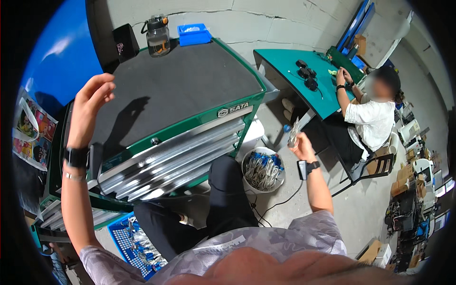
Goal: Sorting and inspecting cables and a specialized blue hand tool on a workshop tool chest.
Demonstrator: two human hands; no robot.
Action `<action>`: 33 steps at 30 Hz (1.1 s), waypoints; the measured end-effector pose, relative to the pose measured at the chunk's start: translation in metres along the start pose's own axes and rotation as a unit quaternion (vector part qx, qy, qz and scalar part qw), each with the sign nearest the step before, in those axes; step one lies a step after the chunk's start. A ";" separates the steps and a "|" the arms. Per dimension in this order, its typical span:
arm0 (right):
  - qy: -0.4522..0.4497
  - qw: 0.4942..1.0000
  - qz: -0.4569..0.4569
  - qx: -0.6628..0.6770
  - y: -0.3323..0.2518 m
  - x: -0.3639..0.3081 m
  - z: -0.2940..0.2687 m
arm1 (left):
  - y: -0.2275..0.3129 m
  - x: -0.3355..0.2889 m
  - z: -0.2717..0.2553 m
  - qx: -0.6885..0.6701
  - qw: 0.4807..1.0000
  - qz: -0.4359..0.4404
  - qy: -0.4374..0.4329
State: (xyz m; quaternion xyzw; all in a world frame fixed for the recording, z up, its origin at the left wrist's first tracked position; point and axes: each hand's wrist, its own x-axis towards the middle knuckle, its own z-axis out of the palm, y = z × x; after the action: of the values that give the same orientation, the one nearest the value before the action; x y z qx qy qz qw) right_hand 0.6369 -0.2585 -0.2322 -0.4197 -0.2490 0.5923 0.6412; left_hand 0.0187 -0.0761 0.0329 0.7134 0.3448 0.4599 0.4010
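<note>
My right hand (304, 148) is closed on a coiled grey cable (293, 134), held up to the right of a white bucket. A blue end shows beside the coil. The white bucket (280, 184) stands on the floor, filled with similar cable coils (261, 173) with blue ends. My left hand (91, 97) is raised above the left side of a green tool cabinet's dark top (175, 85). Its fingers are loosely bent and apart, with nothing visible in them. Below my left arm, a blue basket (119, 241) holds more blue-ended cables (142, 244).
A clear bottle (158, 40), a blue tray (194, 37) and a black box (125, 42) stand at the cabinet's back edge. On the right, a person (373, 116) sits at a green table (285, 71) bearing black round parts (306, 73). A black cord (280, 203) crosses the floor.
</note>
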 end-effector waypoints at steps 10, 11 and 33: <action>-0.201 0.921 -0.169 -0.287 -0.138 0.019 0.320 | -0.062 0.093 0.002 -0.081 0.996 -0.032 -0.011; -0.210 0.911 -0.157 -0.317 -0.136 0.034 0.353 | -0.067 0.094 0.001 -0.082 0.996 -0.020 -0.023; -0.261 0.930 -0.092 -0.240 0.009 0.192 0.529 | -0.075 0.085 -0.007 -0.257 0.966 -0.024 0.016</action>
State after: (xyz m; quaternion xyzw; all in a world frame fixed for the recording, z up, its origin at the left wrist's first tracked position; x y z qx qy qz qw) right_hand 0.2333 0.0555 0.0036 -0.3669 -0.5801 0.5417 0.4852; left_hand 0.0313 0.0317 0.0000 0.5703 0.2390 0.5347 0.5759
